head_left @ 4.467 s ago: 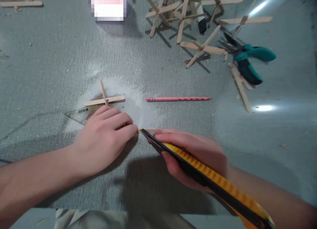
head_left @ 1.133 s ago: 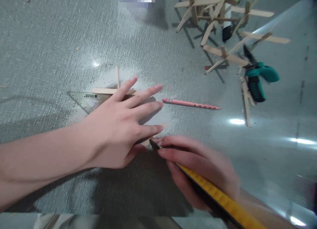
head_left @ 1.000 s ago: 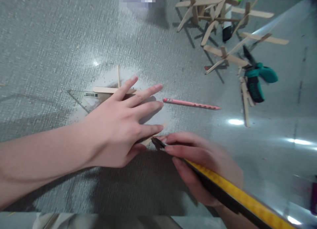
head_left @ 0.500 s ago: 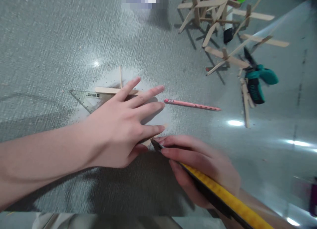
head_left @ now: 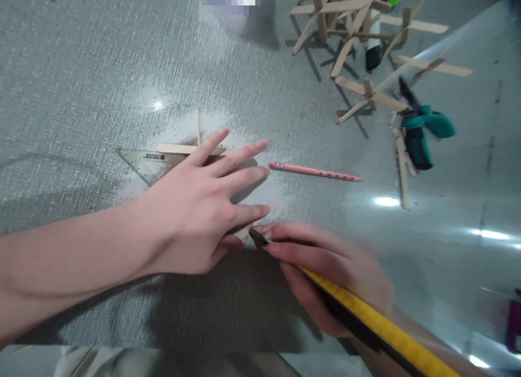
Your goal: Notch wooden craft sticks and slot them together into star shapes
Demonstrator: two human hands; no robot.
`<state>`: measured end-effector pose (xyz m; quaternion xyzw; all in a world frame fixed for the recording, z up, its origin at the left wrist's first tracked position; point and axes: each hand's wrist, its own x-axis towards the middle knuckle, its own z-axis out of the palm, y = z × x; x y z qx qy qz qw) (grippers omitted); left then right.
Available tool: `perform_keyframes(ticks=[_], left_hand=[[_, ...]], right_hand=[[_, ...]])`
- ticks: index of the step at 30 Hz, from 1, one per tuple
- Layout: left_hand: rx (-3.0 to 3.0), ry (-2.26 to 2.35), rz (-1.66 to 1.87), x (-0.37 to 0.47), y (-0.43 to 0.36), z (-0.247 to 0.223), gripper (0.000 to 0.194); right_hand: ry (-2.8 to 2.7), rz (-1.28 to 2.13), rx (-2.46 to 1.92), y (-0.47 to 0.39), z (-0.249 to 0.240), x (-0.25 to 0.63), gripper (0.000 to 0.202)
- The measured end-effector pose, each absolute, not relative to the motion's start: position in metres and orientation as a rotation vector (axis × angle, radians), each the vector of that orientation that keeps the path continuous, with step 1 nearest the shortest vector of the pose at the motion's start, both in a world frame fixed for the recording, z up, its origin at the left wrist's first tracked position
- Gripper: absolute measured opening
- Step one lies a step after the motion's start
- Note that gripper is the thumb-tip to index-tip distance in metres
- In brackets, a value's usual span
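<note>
My left hand (head_left: pixel 207 206) lies flat with its fingers spread over a craft stick (head_left: pixel 175 148) and a clear set square (head_left: pixel 136 162). Below its index finger a short part of another wooden stick (head_left: pixel 243 233) shows beside the thumb. My right hand (head_left: pixel 337 263) is closed around a yellow and black utility knife (head_left: pixel 374 322). The blade's tip meets that stick close to my left thumb and index finger; the exact contact is hard to see. Past the left fingertips lies a pink pencil (head_left: pixel 315 171). A thin stick (head_left: pixel 198 126) touches the upper craft stick.
Joined craft-stick frames (head_left: pixel 350 35) stand at the upper right, with a white, black-ended marker (head_left: pixel 373 54) among them. Teal-handled cutters (head_left: pixel 419 138) lie nearby, beside loose stick pieces (head_left: pixel 402 176). At the right edge is a purple object (head_left: pixel 513 322). The table's front edge runs below my hands.
Both hands stay nearly in place. The knife in my right hand has shifted very slightly, and the whole view has moved a little.
</note>
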<state>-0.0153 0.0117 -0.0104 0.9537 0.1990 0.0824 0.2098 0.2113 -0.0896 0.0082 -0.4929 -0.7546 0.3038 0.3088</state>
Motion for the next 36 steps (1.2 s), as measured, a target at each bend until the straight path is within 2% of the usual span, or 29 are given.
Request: perform_keyframes(ticks=[4, 14, 36], left_hand=[[2.649, 0.551, 0.239, -0.015, 0.012, -0.011, 0.046], [2.675, 0.545, 0.212, -0.015, 0.012, -0.009, 0.047], [2.651, 0.533, 0.275, -0.015, 0.011, -0.012, 0.043]], right_hand=[[-2.006, 0.705, -1.283, -0.092, 0.000, 0.215, 0.025], [-1.983, 0.707, -1.290, -0.094, 0.000, 0.209, 0.031], [-2.139, 0.737, -1.214, -0.085, 0.009, 0.213, 0.023]])
